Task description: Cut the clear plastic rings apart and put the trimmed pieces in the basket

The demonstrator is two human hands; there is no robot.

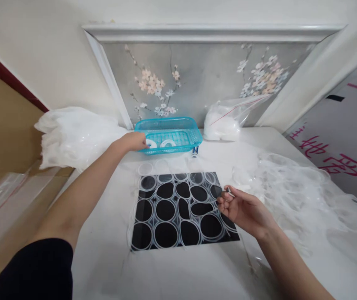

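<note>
My left hand reaches over the front left rim of a turquoise plastic basket, its fingers closed at the edge of a white ring. A second white ring lies beside it in the basket. My right hand is raised by the right edge of a black sheet, fingers curled round a small metal tool; only its tip shows, so its exact kind is unclear. A clear film with round and odd-shaped cut outlines covers the sheet.
Loose translucent ring-shaped scraps pile up at the right. A stuffed white plastic bag stands at the left, and a clear zip bag with white contents at the back. A framed flower picture leans behind the white table.
</note>
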